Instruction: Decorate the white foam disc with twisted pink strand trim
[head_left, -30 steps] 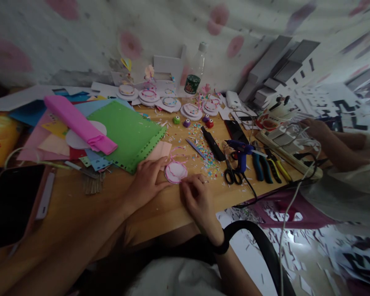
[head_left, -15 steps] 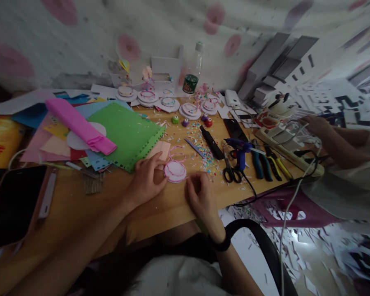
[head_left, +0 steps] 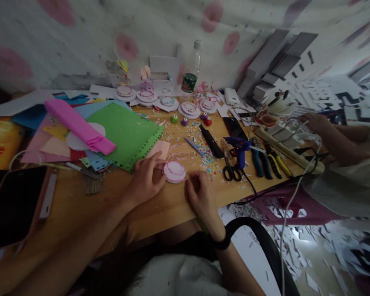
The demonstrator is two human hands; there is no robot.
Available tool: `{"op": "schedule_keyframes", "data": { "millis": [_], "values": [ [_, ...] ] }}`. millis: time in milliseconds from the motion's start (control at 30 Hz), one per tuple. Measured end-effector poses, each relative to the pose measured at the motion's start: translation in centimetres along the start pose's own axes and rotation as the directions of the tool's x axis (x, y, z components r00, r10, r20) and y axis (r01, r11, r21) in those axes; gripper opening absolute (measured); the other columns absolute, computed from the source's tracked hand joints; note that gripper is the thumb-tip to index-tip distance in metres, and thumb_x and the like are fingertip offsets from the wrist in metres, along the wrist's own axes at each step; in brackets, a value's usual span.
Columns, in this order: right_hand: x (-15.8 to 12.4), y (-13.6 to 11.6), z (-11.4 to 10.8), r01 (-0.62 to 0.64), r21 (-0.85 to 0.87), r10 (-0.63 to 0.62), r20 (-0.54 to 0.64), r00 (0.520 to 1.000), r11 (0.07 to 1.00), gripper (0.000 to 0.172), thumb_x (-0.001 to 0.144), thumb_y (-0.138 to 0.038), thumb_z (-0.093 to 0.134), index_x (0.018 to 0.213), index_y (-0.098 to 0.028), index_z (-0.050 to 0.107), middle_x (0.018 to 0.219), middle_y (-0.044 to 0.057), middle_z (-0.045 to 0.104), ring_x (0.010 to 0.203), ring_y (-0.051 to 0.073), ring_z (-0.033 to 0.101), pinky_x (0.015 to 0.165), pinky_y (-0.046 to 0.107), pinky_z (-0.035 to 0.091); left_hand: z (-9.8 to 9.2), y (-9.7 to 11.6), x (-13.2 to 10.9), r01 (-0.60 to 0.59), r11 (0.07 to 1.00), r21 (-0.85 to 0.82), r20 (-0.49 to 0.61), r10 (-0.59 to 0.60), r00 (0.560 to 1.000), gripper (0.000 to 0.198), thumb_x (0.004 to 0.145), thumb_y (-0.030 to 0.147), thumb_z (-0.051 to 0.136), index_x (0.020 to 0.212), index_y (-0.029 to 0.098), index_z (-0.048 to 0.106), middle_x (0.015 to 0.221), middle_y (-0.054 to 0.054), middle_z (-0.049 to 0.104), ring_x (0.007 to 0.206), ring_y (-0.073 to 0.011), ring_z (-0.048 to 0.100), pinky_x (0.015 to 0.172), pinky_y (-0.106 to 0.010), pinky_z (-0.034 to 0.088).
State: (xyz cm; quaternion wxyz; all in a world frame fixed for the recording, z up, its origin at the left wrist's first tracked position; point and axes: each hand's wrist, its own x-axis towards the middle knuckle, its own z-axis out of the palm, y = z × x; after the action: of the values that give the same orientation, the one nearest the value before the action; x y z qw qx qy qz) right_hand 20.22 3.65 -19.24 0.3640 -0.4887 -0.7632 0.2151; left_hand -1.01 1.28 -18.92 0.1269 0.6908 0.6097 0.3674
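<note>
A small white round two-layer disc [head_left: 174, 171] with pink edging lies on the wooden table in front of me. At its left rim my left hand [head_left: 149, 176] holds it by the edge, with thumb and index finger against it and the other fingers resting on the table and a pale pink paper piece [head_left: 160, 149]. Just right of the disc, my right hand [head_left: 201, 191] is curled, its fingertips pinched at a thin end too small to make out. Behind the disc lie thin pink curled strips [head_left: 177, 153].
A blue glue gun [head_left: 239, 150], black-handled scissors [head_left: 232, 172] and pliers [head_left: 274, 162] lie to the right. Green paper [head_left: 123, 131] and a pink roll [head_left: 80, 125] are left. Several decorated discs [head_left: 189, 109] and a bottle [head_left: 191, 72] stand behind. A co-worker's hand [head_left: 316, 123] is at far right.
Both hands stay almost in place around the disc. The view has shifted very slightly; nothing is plainly taken up or let go.
</note>
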Motion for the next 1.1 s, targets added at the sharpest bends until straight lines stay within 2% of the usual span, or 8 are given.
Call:
{"op": "schedule_keyframes", "data": {
  "millis": [100, 167, 267, 367, 433, 633, 833, 1100],
  "values": [
    [-0.1, -0.2, -0.2, 0.011, 0.003, -0.011, 0.005, 1.000, 1.000, 0.016, 0.093, -0.024, 0.054, 0.108, -0.022, 0.056, 0.103, 0.011, 0.065, 0.097, 0.030, 0.058, 0.086, 0.049, 0.047, 0.0, 0.1, 0.0, 0.003, 0.999, 0.032, 0.003, -0.003, 1.000, 0.061, 0.088, 0.023, 0.061, 0.143, 0.022, 0.034, 0.123, -0.010, 0.072, 0.124, -0.0305, 0.061, 0.106, -0.053, 0.035],
    [0.0, -0.4, -0.2, 0.029, -0.005, -0.029, 0.014, 0.999, 1.000, 0.037, 0.089, -0.028, 0.062, 0.123, -0.021, 0.053, 0.116, 0.014, 0.064, 0.109, 0.033, 0.056, 0.094, 0.053, 0.045, 0.0, 0.2, 0.0, 0.007, 0.999, 0.043, 0.007, -0.007, 1.000, 0.062, 0.088, 0.023, 0.062, 0.143, 0.022, 0.034, 0.123, -0.011, 0.072, 0.124, -0.0308, 0.061, 0.106, -0.053, 0.035],
    [0.2, -0.5, 0.1, 0.069, -0.040, -0.067, 0.044, 0.997, 0.997, 0.080, 0.082, -0.037, 0.076, 0.147, -0.020, 0.034, 0.135, 0.018, 0.059, 0.124, 0.039, 0.049, 0.102, 0.059, 0.040, 0.0, 0.1, 0.1, 0.002, 0.999, 0.037, 0.014, -0.003, 1.000, 0.063, 0.087, 0.022, 0.062, 0.143, 0.022, 0.034, 0.122, -0.010, 0.072, 0.121, -0.0303, 0.062, 0.106, -0.053, 0.035],
    [0.7, -0.5, 0.8, 0.112, -0.088, -0.107, 0.056, 0.993, 0.990, 0.102, 0.081, -0.043, 0.079, 0.157, -0.021, 0.014, 0.140, 0.020, 0.058, 0.126, 0.041, 0.051, 0.102, 0.061, 0.038, 0.0, 0.1, 0.1, 0.003, 1.000, 0.027, 0.015, -0.003, 1.000, 0.064, 0.087, 0.021, 0.063, 0.144, 0.022, 0.033, 0.122, -0.010, 0.072, 0.120, -0.0298, 0.062, 0.106, -0.053, 0.035],
    [0.9, -0.4, 1.2, 0.134, -0.114, -0.129, 0.047, 0.990, 0.984, 0.104, 0.083, -0.043, 0.078, 0.159, -0.022, 0.010, 0.138, 0.019, 0.059, 0.124, 0.041, 0.053, 0.101, 0.060, 0.038, -0.1, 0.0, 0.1, -0.004, 1.000, 0.024, 0.013, 0.003, 1.000, 0.063, 0.087, 0.022, 0.062, 0.144, 0.023, 0.034, 0.123, -0.010, 0.072, 0.121, -0.0296, 0.062, 0.106, -0.052, 0.035],
    [1.0, -0.4, 1.4, 0.145, -0.129, -0.140, 0.049, 0.989, 0.981, 0.100, 0.087, -0.042, 0.075, 0.159, -0.022, 0.009, 0.133, 0.018, 0.062, 0.120, 0.040, 0.055, 0.100, 0.058, 0.038, -0.3, -0.1, 0.0, -0.017, 1.000, -0.015, 0.045, 0.018, 0.999, 0.061, 0.089, 0.019, 0.057, 0.145, 0.024, 0.033, 0.126, -0.010, 0.071, 0.123, -0.0283, 0.061, 0.108, -0.054, 0.033],
    [1.0, -0.5, 1.3, 0.156, -0.130, -0.152, 0.038, 0.988, 0.979, 0.096, 0.086, -0.041, 0.077, 0.157, -0.021, 0.016, 0.127, 0.017, 0.066, 0.114, 0.038, 0.057, 0.097, 0.055, 0.039, -0.3, 0.0, 0.1, -0.007, 1.000, 0.014, 0.040, 0.006, 0.999, 0.061, 0.088, 0.025, 0.064, 0.143, 0.023, 0.036, 0.126, -0.010, 0.071, 0.122, -0.0302, 0.061, 0.106, -0.053, 0.035],
    [1.0, -0.6, 1.3, 0.137, -0.119, -0.131, 0.061, 0.990, 0.983, 0.092, 0.087, -0.040, 0.076, 0.156, -0.020, 0.018, 0.130, 0.018, 0.065, 0.117, 0.038, 0.055, 0.099, 0.054, 0.036, -0.3, -0.1, 0.1, -0.016, 1.000, 0.017, 0.056, 0.015, 0.998, 0.061, 0.089, 0.022, 0.062, 0.144, 0.023, 0.035, 0.125, -0.009, 0.072, 0.122, -0.0285, 0.062, 0.106, -0.051, 0.034]
  ]
}}
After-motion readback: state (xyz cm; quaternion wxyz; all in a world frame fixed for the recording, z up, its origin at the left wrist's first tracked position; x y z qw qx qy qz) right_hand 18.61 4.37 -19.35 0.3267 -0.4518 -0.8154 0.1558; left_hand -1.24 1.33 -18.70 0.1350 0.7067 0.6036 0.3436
